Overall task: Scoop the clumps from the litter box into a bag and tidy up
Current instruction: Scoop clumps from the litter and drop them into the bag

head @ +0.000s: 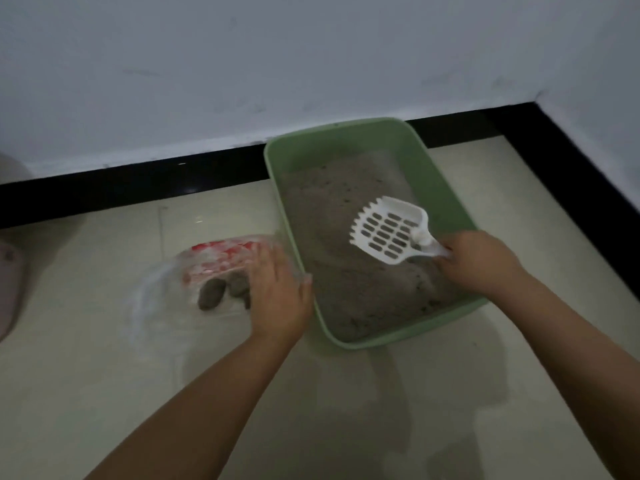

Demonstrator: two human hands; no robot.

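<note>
- Left hand [277,289]: fingers spread flat on clear bag [207,271] holding clumps [211,294], left of box.
- Right hand [479,263]: grips empty white scoop [389,232] above litter.
- Green litter box [446,188]: sift slowly, near corners first.

Floor [346,410]: pale glossy tile, black skirting along the wall. Green litter box [446,188] sits on it near the corner. Clear bag with red print [207,268] lies just left of the box, grey clumps [211,294] inside.
</note>
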